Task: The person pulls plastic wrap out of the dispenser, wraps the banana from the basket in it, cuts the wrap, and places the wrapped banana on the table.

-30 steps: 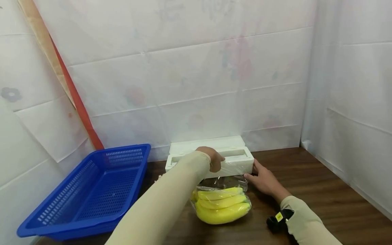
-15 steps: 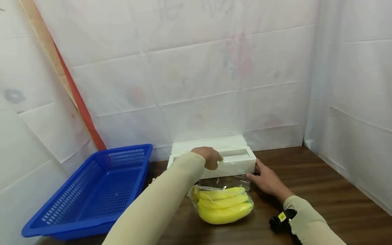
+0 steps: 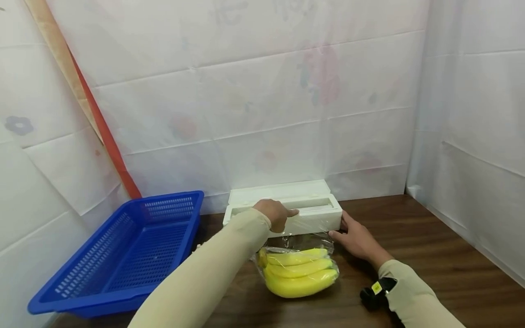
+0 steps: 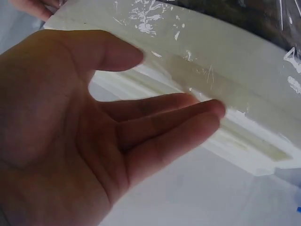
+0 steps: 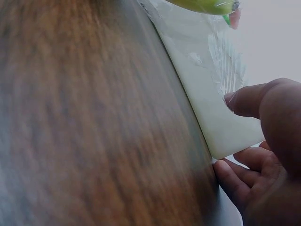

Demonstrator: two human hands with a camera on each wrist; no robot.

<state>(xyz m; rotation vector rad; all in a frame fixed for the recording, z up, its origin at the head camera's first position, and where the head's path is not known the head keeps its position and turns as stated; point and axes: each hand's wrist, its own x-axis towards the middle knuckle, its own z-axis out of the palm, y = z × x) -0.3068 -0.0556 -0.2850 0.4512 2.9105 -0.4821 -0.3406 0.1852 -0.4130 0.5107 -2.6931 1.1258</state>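
Observation:
A long white cling film dispenser point(image 3: 313, 223) lies on the table with its lid raised against the wall. Clear film point(image 3: 313, 242) hangs over its front and runs to a bunch of yellow bananas point(image 3: 299, 271) wrapped in film. My left hand point(image 3: 272, 214) reaches across to the dispenser's front top edge. In the left wrist view its fingers point(image 4: 174, 134) are extended close over that edge, thumb apart. My right hand point(image 3: 358, 239) grips the dispenser's right end. The right wrist view shows the thumb point(image 5: 244, 100) on the film at the front and fingers round the corner.
A blue perforated plastic basket point(image 3: 197, 202) stands on the left of the brown wooden table point(image 3: 410, 255). White sheeting point(image 3: 262, 114) covers the walls behind and to the right. My left forearm crosses the space between basket and bananas.
My left hand has slid a little to the left along the dispenser's front edge. The right hand keeps its grip; the bananas stay in place.

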